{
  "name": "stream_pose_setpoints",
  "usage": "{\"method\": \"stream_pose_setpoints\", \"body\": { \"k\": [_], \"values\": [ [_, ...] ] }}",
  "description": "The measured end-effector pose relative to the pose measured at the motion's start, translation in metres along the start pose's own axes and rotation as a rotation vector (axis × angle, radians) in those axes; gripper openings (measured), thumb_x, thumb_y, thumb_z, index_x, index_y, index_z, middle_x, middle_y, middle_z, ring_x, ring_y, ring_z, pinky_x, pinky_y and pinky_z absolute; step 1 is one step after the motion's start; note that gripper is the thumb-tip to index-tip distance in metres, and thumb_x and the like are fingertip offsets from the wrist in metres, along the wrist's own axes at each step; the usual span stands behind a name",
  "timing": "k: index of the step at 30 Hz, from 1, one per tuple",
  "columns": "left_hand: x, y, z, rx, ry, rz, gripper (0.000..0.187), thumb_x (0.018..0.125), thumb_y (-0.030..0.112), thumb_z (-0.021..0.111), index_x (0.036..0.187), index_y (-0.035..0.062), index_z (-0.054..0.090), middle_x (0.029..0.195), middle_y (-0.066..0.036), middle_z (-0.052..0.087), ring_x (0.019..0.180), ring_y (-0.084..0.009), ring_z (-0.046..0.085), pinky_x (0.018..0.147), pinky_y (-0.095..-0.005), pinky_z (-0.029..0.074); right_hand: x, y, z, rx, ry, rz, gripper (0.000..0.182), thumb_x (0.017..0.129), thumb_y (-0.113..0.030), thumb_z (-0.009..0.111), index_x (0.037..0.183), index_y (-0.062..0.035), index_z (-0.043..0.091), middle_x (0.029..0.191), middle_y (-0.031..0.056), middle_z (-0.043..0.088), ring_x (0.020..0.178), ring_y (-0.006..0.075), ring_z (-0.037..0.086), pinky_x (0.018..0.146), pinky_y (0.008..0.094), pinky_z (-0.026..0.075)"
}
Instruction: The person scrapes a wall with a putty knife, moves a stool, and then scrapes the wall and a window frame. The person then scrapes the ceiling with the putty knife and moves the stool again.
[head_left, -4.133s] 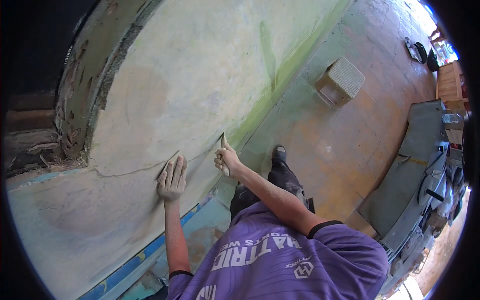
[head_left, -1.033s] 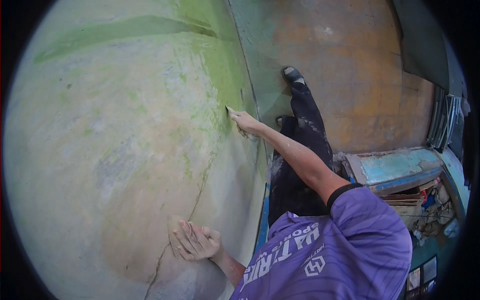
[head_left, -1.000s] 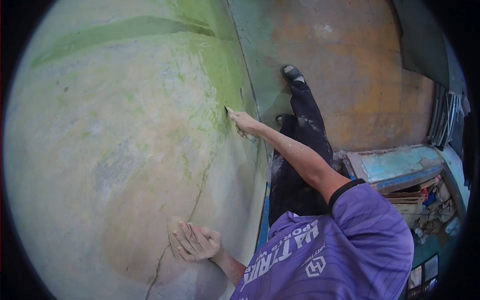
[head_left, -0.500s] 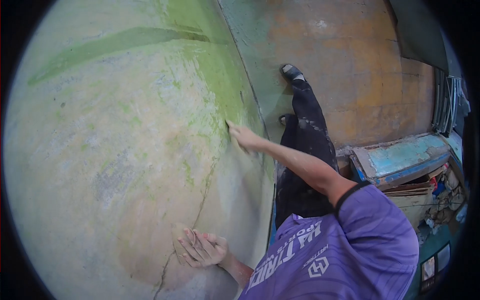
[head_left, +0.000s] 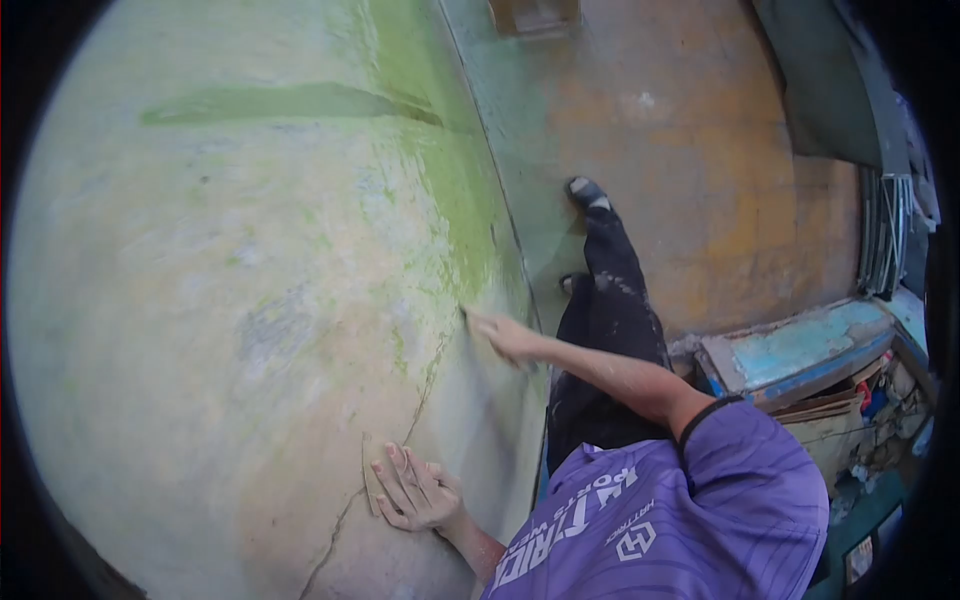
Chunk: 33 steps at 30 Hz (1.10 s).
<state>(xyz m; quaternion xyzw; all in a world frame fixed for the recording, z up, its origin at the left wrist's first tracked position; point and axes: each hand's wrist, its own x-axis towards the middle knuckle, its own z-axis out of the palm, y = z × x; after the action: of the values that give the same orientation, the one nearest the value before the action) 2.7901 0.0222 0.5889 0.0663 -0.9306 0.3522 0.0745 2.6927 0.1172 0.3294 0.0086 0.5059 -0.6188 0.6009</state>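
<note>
My right hand reaches to the wall, its fingers closed toward a small dark tip that meets the surface. I cannot tell what it holds. Lower down, my left hand lies against the wall with its fingers over a thin, pale, flat piece, whose straight edge shows beyond the fingertips; the rest is hidden under the hand. A jagged crack runs down the wall between the hands and continues past the flat piece. Worn green paint borders the pale, scraped-looking area.
The tiled floor meets the wall along a dark line. My dark trousers and shoes stand close to it. A worn turquoise ledge sits to the right, above clutter. Folded metal bars and a dark sheet are farther right.
The view has shifted, so wall and floor appear lower. My right hand has moved down the wall toward the crack's upper end. My left hand stays over the flat piece beside the crack.
</note>
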Motion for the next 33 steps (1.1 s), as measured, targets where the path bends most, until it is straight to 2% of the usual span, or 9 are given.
{"method": "stream_pose_setpoints", "body": {
  "k": [2,4,8,12,15,18,19,26,33],
  "values": [
    [0.001,-0.002,-0.002,-0.012,-0.009,-0.013,0.027,0.098,0.015,0.044,0.114,0.0132,0.064,0.121,0.002,0.068,0.12,-0.0229,0.06,0.104,-0.0368,0.035,-0.012,0.039,0.0,-0.162,-0.208,0.006,0.054,0.101,-0.038,0.039,0.15,-0.016,0.036,0.062,0.0092,0.054,0.048,0.0171,0.054,0.051,0.0353,0.05],
    [0.001,-0.003,-0.006,-0.056,-0.026,-0.042,0.027,0.096,0.015,0.046,0.115,0.0137,0.064,0.123,0.003,0.067,0.12,-0.0221,0.06,0.104,-0.037,0.035,-0.051,0.007,-0.013,-0.272,-0.379,0.116,0.054,0.101,-0.039,0.039,0.151,-0.0189,0.033,0.067,0.0089,0.055,0.054,0.017,0.056,0.052,0.0344,0.049],
    [0.004,-0.005,-0.014,-0.225,-0.032,-0.093,0.028,0.093,0.013,0.048,0.117,0.0113,0.064,0.128,0.001,0.064,0.123,-0.0224,0.058,0.104,-0.037,0.034,-0.086,-0.02,-0.044,-0.318,-0.068,-0.029,0.052,0.102,-0.039,0.041,0.151,-0.0229,0.033,0.086,0.0095,0.06,0.064,0.0133,0.051,0.059,0.0326,0.049],
    [0.024,0.002,-0.026,-0.45,-0.009,-0.213,0.029,0.093,0.012,0.048,0.116,0.0055,0.064,0.127,-0.008,0.064,0.124,-0.026,0.057,0.105,-0.0368,0.033,-0.12,-0.104,-0.07,-0.298,0.176,-0.088,0.05,0.104,-0.04,0.039,0.152,-0.0287,0.029,0.084,0.0071,0.06,0.06,0.0114,0.051,0.057,0.0307,0.048],
    [0.045,0.012,-0.033,-0.654,0.052,-0.29,0.028,0.092,0.009,0.049,0.114,0.0016,0.064,0.123,-0.013,0.065,0.121,-0.0298,0.059,0.102,-0.0394,0.036,-0.12,-0.142,-0.101,-0.165,0.177,-0.151,0.045,0.103,-0.037,0.045,0.142,-0.0161,0.048,0.077,0.0044,0.058,0.056,0.0096,0.051,0.053,0.029,0.047],
    [0.067,0.029,-0.03,-0.869,0.08,-0.384,0.03,0.09,0.005,0.05,0.116,-0.0023,0.063,0.122,-0.017,0.065,0.119,-0.0336,0.059,0.099,-0.0436,0.043,-0.079,-0.159,-0.137,-0.208,0.187,-0.252,0.032,0.101,-0.033,0.051,0.113,-0.0048,0.058,0.072,0.0011,0.055,0.054,0.0083,0.05,0.049,0.0273,0.045],
    [0.08,0.04,-0.031,-0.908,0.079,-0.425,0.03,0.09,0.004,0.051,0.116,-0.0033,0.063,0.122,-0.018,0.065,0.118,-0.0346,0.06,0.098,-0.0443,0.045,-0.068,-0.17,-0.147,-0.144,0.184,-0.266,0.028,0.099,-0.031,0.055,0.092,-0.0044,0.052,0.071,0.0004,0.056,0.056,0.0081,0.052,0.051,0.0261,0.044],
    [0.199,0.119,-0.015,-1.398,-0.162,-1.02,0.033,0.088,0.009,0.057,0.118,-0.0038,0.064,0.12,-0.021,0.065,0.114,-0.038,0.061,0.098,-0.0422,0.047,-0.039,-0.301,-0.209,-0.273,0.088,-0.197,0.041,0.099,-0.04,0.052,0.078,-0.0058,0.056,0.065,-0.0002,0.054,0.057,0.0084,0.052,0.053,0.0258,0.043],
    [0.282,0.158,-0.043,-1.388,-0.244,-1.05,0.034,0.089,0.014,0.059,0.12,0.0003,0.065,0.119,-0.02,0.065,0.112,-0.0352,0.062,0.095,-0.0407,0.049,-0.028,-0.376,-0.302,-0.585,0.036,-0.235,0.032,0.098,-0.03,0.058,0.085,-0.0016,0.062,0.067,0.0012,0.056,0.061,0.0098,0.055,0.057,0.0261,0.046]
  ]
}}
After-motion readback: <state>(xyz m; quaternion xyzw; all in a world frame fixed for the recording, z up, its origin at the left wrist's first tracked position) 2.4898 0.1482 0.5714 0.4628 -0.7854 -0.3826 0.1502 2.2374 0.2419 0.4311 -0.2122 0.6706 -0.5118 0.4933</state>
